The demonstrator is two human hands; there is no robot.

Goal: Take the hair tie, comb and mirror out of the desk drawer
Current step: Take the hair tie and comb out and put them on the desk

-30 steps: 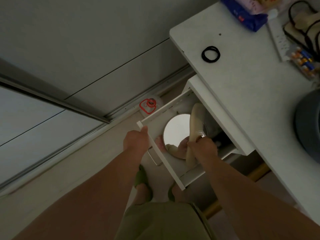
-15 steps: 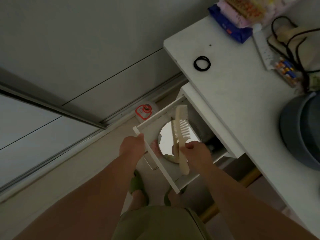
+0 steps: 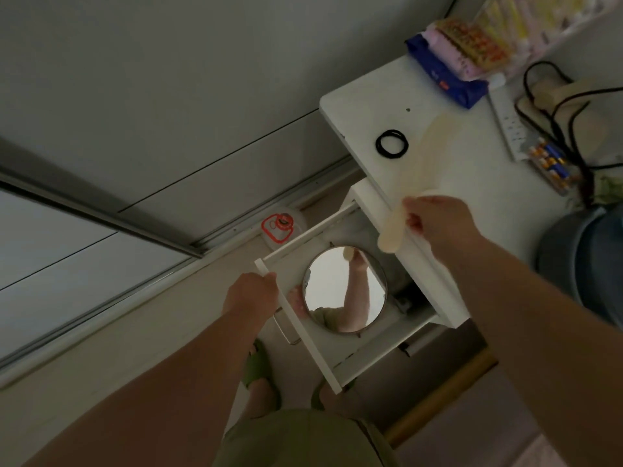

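Note:
The white desk drawer [image 3: 305,326] stands pulled out. A round mirror [image 3: 344,288] lies flat inside it and reflects my arm. My left hand [image 3: 251,293] grips the drawer's front panel. My right hand [image 3: 435,219] holds a cream comb [image 3: 416,176] by its handle, above the desk edge; the comb is blurred and points up over the white desk top [image 3: 472,183]. A black hair tie [image 3: 392,144] lies on the desk near its left edge, just left of the comb.
At the desk's far side lie a blue packet [image 3: 445,74], a white power strip [image 3: 509,124], black cables [image 3: 556,106] and a box of batteries [image 3: 549,163]. A grey round container [image 3: 573,264] sits at right. A plastic jar with a red lid [image 3: 281,225] stands on the floor.
My right hand has lifted the comb out of the drawer and carried it up and right over the desk edge. The mirror now lies uncovered. My left hand has stayed on the drawer front.

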